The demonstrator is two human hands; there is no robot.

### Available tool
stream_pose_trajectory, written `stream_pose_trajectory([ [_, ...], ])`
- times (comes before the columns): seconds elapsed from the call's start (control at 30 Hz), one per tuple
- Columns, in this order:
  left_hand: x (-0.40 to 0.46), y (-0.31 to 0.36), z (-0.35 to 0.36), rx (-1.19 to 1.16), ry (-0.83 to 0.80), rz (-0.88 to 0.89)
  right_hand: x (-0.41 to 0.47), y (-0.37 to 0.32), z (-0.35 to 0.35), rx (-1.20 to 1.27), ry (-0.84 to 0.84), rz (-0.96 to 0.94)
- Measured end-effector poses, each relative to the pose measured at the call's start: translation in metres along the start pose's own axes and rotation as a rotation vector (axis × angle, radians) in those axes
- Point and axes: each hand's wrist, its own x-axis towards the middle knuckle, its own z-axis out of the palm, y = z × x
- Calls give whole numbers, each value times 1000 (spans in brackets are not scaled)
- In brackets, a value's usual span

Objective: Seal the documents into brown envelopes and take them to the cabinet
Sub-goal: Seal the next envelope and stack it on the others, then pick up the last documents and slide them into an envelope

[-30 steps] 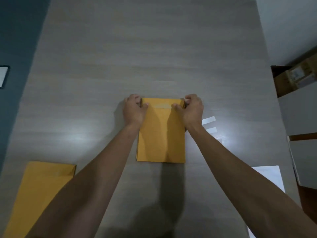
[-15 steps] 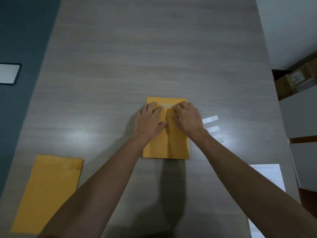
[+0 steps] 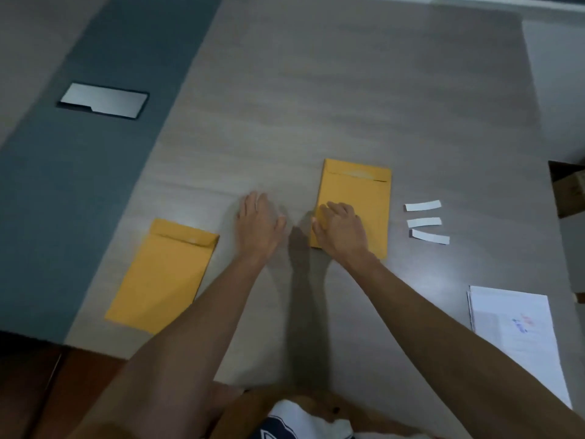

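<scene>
A brown envelope (image 3: 361, 191) lies flat mid-table with its flap folded down at the far end. My right hand (image 3: 340, 231) rests on its near left corner, fingers curled at the left edge. My left hand (image 3: 259, 223) lies flat on the bare table just left of that envelope, fingers apart, holding nothing. A second brown envelope (image 3: 164, 274), flap folded, lies further left near the table's edge. A stack of white documents (image 3: 519, 337) sits at the near right.
Three white peeled strips (image 3: 424, 221) lie right of the middle envelope. A metal plate (image 3: 103, 99) is set in the dark band left of the grey table (image 3: 316, 90). A cardboard box (image 3: 569, 188) stands beyond the right edge.
Both hands left the flap. The left hand slid off onto the table; the right hand moved down to the envelope's near left corner. The view shifted, showing more of the left side.
</scene>
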Motion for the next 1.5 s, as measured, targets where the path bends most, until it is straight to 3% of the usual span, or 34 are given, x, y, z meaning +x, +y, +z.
stream_pose_trajectory([
  [0.17,-36,-76,-22,-20,135,-331,-18,-55,21,52,-10,-95],
  [0.23,-48,-102,-28,-32,95,-510,-25,-71,29,72,-7,-114],
  [0.3,-61,-121,-26,-15,16,-578,-33,-80,35,91,0,-128],
  [0.4,-82,-131,-15,34,-91,-476,-50,-81,42,144,63,-146],
  [0.57,-127,-94,9,110,-145,-161,-100,-45,57,225,294,-113],
  [0.93,-219,-14,60,225,-263,461,-197,27,62,391,102,235],
  [1.33,-225,16,72,212,-315,639,-246,78,52,636,243,588],
  [1.5,-219,21,70,198,-288,641,-250,88,59,461,241,492],
])
